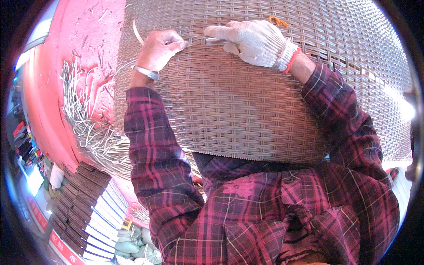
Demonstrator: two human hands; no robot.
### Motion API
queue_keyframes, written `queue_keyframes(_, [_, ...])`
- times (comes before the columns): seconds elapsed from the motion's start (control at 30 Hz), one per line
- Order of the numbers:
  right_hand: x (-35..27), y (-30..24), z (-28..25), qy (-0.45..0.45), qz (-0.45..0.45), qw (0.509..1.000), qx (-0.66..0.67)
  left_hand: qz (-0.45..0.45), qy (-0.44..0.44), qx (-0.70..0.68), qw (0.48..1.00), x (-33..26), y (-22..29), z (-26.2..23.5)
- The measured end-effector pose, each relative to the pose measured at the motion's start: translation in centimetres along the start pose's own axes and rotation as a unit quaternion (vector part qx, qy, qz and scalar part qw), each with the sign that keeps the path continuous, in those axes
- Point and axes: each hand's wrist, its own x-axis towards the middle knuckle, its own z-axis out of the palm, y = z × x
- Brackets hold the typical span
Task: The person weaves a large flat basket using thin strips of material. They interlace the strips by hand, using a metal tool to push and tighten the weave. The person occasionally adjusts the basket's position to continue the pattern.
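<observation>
A large brown woven wicker panel (229, 101) lies before me. My left hand (159, 47) is bare, with a pale band at the wrist. Its thumb and forefinger are pinched together at the weave. A pale flat strand (138, 33) curves up from behind this hand and seems to run into its grip; the exact hold is hidden. Across from it, my right hand (256, 43) wears a whitish knit glove with a red cuff. It is closed round a short metal tool (214, 41) whose tip points left at the weave; its kind is not clear.
An orange tie (278, 22) sits on the panel beyond my right hand. To the left, loose pale strands (99, 137) pile on a red surface (92, 26) littered with dark scraps. Brown woven pieces (79, 198) are stacked lower left, near several filled bags (137, 245).
</observation>
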Motion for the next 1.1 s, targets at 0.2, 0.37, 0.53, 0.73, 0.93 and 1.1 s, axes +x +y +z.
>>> queue_keyframes(0.2, [0.0,0.6,0.4,0.019,-0.011,1.000,0.021,0.082,-0.018,0.122,0.989,1.0,1.6,0.2])
queue_keyframes(0.37, [0.1,0.6,0.0,0.004,-0.019,1.000,0.018,0.057,-0.049,0.103,0.992,2.4,1.8,1.5])
queue_keyframes(0.53, [-0.4,-0.1,-0.3,-0.066,-0.033,0.990,-0.123,0.054,0.032,0.048,0.997,0.4,1.5,2.8])
queue_keyframes(0.73, [-2.0,0.3,-2.0,-0.044,-0.049,0.981,-0.184,-0.015,0.220,-0.043,0.974,-2.1,2.0,3.4])
queue_keyframes(0.93, [-8.4,2.0,-7.2,-0.025,0.034,0.974,-0.221,0.237,0.187,0.084,0.950,0.2,5.7,6.2])
queue_keyframes(1.1, [-10.6,1.9,-7.6,0.013,0.011,0.988,-0.151,0.206,0.034,-0.013,0.978,1.7,8.7,7.8])
